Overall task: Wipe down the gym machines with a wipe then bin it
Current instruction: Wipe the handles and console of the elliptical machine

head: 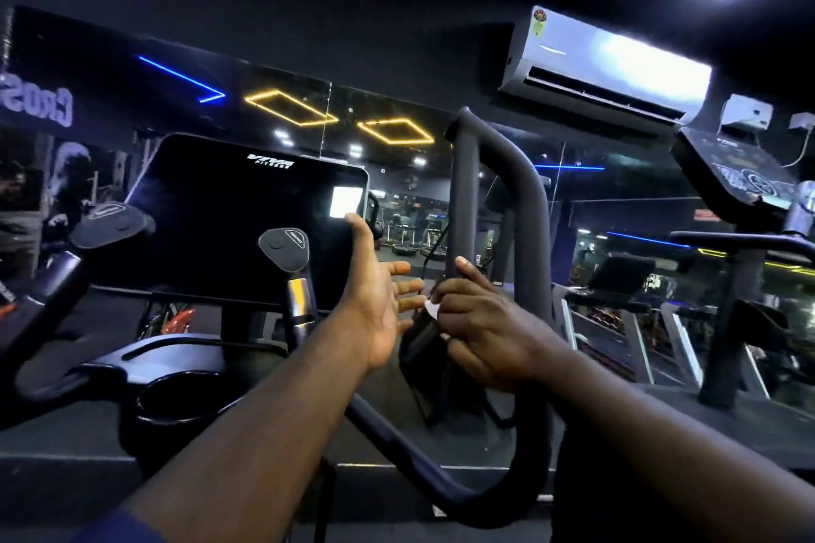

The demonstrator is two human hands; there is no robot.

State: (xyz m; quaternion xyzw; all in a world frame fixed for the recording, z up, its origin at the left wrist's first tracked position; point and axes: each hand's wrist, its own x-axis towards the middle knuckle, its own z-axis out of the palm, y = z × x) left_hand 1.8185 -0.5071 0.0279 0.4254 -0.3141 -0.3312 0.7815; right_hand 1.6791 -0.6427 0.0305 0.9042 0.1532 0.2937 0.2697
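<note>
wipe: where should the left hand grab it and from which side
Probably pinch the white corner of the wipe poking out past the fingers of the right hand, coming from the left. The open left hand faces it, and the rest is hidden.

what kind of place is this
Likely a gym: a black exercise-machine console screen, a curved black padded handlebar where the right hand holds a white wipe, and a second black machine console at right.

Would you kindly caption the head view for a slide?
The right hand holds a white wipe against the looped handlebar; the left hand is open beside it.
</note>
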